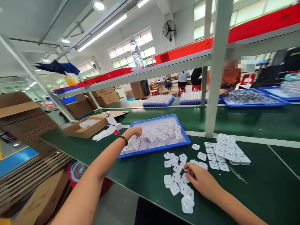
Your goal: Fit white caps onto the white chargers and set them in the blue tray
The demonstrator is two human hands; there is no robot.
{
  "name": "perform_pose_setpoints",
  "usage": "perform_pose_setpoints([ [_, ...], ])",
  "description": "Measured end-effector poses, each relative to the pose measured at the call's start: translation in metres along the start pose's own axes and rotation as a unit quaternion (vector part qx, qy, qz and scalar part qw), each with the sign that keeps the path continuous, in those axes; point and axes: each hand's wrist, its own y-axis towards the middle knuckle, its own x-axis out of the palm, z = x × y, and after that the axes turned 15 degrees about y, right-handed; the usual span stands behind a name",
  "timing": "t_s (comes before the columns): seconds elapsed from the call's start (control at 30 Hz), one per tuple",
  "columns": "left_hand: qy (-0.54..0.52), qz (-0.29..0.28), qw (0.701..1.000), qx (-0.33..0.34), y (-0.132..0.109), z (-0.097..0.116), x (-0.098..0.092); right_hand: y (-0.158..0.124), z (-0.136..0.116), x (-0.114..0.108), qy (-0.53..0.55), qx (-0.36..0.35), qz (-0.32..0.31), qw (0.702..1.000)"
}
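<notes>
Over the left part of a blue-rimmed tray (185, 132), my left hand (137, 131) reaches down with its fingers curled. White plug adapters (153, 140) with upright pins stand in the tray, several of them close beside this hand. Whatever the fingertips hold is hidden. My right hand (197, 176) is low over the green table among loose white square covers (174, 189). Its fingers are bent and drawn together at the covers, and I cannot make out what is between them.
Stacked white squares (231, 148) lie at the right, beside a clear plastic scrap (237, 175). A metal post (214, 75) rises behind them. An open carton (85, 128), a bottle (110, 118) and a white glove (104, 133) sit left. Another person's hand (223, 92) is by a far tray (255, 104).
</notes>
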Motion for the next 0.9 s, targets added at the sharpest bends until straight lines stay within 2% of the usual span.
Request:
perform_pose_setpoints([
  [0.07,0.021,-0.012,0.999,-0.038,-0.002,0.007,-0.007,0.002,-0.001,-0.001,0.006,-0.021,0.007,1.0],
  [0.13,0.034,0.004,0.997,-0.062,-0.002,0.011,-0.016,0.004,-0.002,-0.001,0.011,-0.039,0.017,0.999],
  [0.2,0.036,0.046,0.996,-0.074,-0.002,0.012,-0.026,0.006,-0.005,-0.002,0.002,-0.041,0.03,0.999],
  [0.3,0.013,0.142,0.987,-0.073,-0.009,0.016,-0.04,0.008,-0.011,-0.009,-0.005,-0.053,0.052,0.997],
  [0.4,-0.054,0.247,0.967,-0.03,-0.035,0.038,-0.042,0.009,-0.017,-0.025,0.004,-0.073,0.084,0.994],
  [0.43,-0.138,0.293,0.946,0.026,-0.048,0.051,-0.039,0.011,-0.019,-0.032,0.01,-0.077,0.1,0.992],
  [0.5,-0.192,0.315,0.923,0.109,-0.072,0.084,-0.031,0.016,-0.02,-0.049,0.018,-0.079,0.141,0.987],
  [0.6,-0.338,0.289,0.859,0.255,-0.091,0.14,-0.014,0.024,-0.022,-0.076,0.008,-0.065,0.216,0.974],
  [0.67,-0.397,0.261,0.826,0.302,-0.087,0.172,-0.002,0.022,-0.024,-0.093,-0.018,-0.043,0.261,0.964],
  [0.73,-0.446,0.235,0.802,0.322,-0.075,0.196,0.011,0.007,-0.023,-0.111,-0.058,-0.007,0.309,0.949],
  [0.83,-0.499,0.194,0.777,0.333,-0.053,0.215,0.031,-0.045,-0.015,-0.132,-0.137,0.077,0.411,0.898],
  [0.9,-0.51,0.166,0.775,0.334,-0.046,0.216,0.041,-0.096,-0.003,-0.139,-0.193,0.15,0.494,0.834],
])
